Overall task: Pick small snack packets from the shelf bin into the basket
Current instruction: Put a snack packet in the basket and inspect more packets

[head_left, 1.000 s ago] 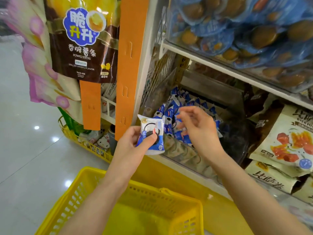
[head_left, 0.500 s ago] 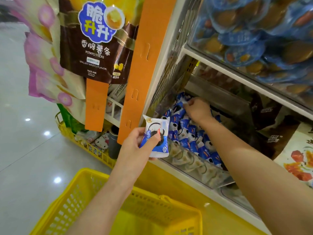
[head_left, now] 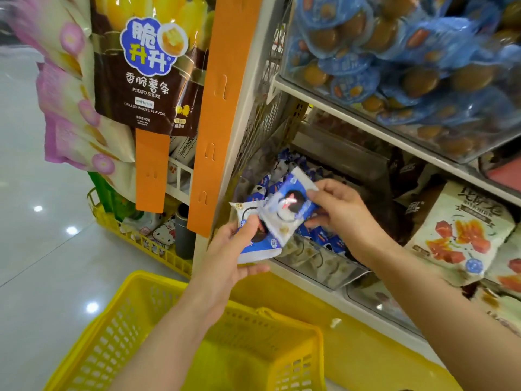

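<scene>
My left hand [head_left: 228,258] grips a small blue-and-white snack packet [head_left: 253,245] in front of the shelf, thumb across its face. My right hand [head_left: 342,213] pinches a second blue-and-white packet [head_left: 287,210] by its right edge and holds it tilted, overlapping the first one. Behind both hands a clear shelf bin [head_left: 318,262] holds several more of the same packets [head_left: 324,239]. The yellow basket [head_left: 158,314] hangs below my left forearm, its inside looking bare.
A potato-stick bag [head_left: 146,71] and pink-patterned bags [head_left: 70,108] hang on an orange strip [head_left: 217,114] at left. Blue egg packs [head_left: 394,57] fill the upper bin. Meat snack bags [head_left: 462,232] lie at right. Another yellow basket [head_left: 141,241] sits on the floor.
My right hand has pulled out of the bin with a second packet and brought it toward the packet in my left hand. The left hand stays about where it was.
</scene>
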`<action>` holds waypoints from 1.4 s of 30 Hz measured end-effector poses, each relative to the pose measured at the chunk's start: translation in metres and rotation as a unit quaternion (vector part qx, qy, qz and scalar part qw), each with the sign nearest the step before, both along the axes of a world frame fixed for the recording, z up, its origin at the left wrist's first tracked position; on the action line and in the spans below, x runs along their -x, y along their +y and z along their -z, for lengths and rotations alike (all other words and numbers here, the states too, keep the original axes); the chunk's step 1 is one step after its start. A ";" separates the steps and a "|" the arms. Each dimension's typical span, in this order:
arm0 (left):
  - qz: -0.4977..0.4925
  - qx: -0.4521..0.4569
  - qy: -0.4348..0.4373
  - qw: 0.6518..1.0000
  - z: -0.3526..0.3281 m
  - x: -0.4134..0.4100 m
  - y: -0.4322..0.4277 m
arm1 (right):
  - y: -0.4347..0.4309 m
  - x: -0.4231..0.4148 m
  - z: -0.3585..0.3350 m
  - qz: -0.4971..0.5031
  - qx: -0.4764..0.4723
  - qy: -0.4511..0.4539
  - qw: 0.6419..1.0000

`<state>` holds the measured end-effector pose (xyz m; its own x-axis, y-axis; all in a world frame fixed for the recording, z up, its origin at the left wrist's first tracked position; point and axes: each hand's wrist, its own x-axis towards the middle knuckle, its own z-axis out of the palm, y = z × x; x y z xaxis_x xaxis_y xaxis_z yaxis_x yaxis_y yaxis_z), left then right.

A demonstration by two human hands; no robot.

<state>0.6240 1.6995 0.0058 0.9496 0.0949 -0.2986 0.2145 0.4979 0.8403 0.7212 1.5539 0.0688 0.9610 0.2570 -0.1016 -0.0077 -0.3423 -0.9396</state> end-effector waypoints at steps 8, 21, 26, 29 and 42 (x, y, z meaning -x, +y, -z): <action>0.028 -0.086 -0.003 0.996 0.005 0.015 -0.007 | 0.002 0.049 0.011 -0.124 0.075 -0.052 0.988; 0.108 -0.135 -0.038 0.984 -0.002 0.019 0.007 | 0.002 0.012 -0.010 -0.182 0.127 0.060 0.973; 0.047 -0.118 -0.031 0.991 -0.003 0.014 0.017 | -0.008 0.004 -0.007 -0.169 0.148 0.058 0.973; 0.027 -0.116 -0.033 0.992 -0.002 0.011 0.019 | -0.012 0.001 -0.012 -0.248 0.187 0.115 0.943; -0.070 -0.073 0.003 0.995 0.007 -0.006 0.022 | 0.042 -0.100 0.013 0.138 0.120 -0.017 0.983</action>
